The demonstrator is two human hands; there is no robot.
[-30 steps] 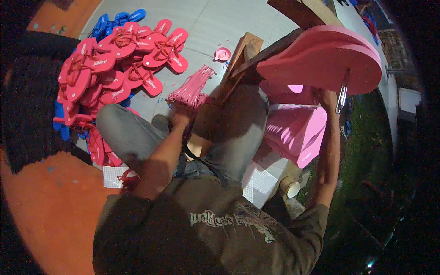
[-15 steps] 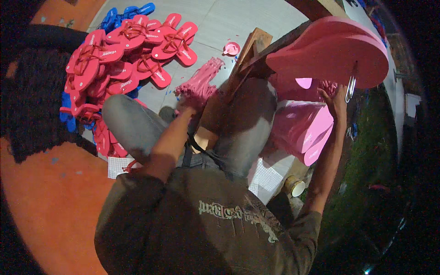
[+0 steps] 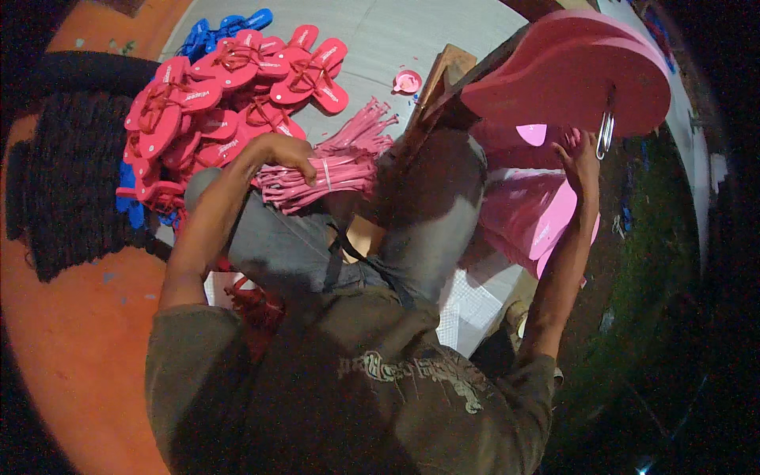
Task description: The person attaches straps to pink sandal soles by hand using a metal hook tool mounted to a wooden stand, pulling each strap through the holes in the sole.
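My left hand [image 3: 286, 152] is curled over a bundle of pink sandal straps [image 3: 340, 176], bound round its middle with a pale band, above my left thigh. More pink straps [image 3: 364, 125] fan out just beyond it. On the right, my right hand [image 3: 582, 158] is closed with its fingertips around something pink, which I cannot make out. A large pink sandal sole [image 3: 554, 83] stands raised in front of that hand, with a shiny metal pin [image 3: 606, 131] sticking out of it. Below the hand lies a stack of pink soles [image 3: 526, 218], partly covered by my forearm.
A heap of finished pink flip-flops [image 3: 178, 107] with red straps lies at the left, blue flip-flops [image 3: 229, 28] behind it. A wooden stand [image 3: 447, 75] rises between my legs and the raised sole. A small pink cup [image 3: 407, 81] sits on the tiles. Dark red straps [image 3: 257, 305] lie by my left hip.
My left hand has come back toward me and to the left, and now holds the tied strap bundle over my thigh. My right hand has shifted only slightly.
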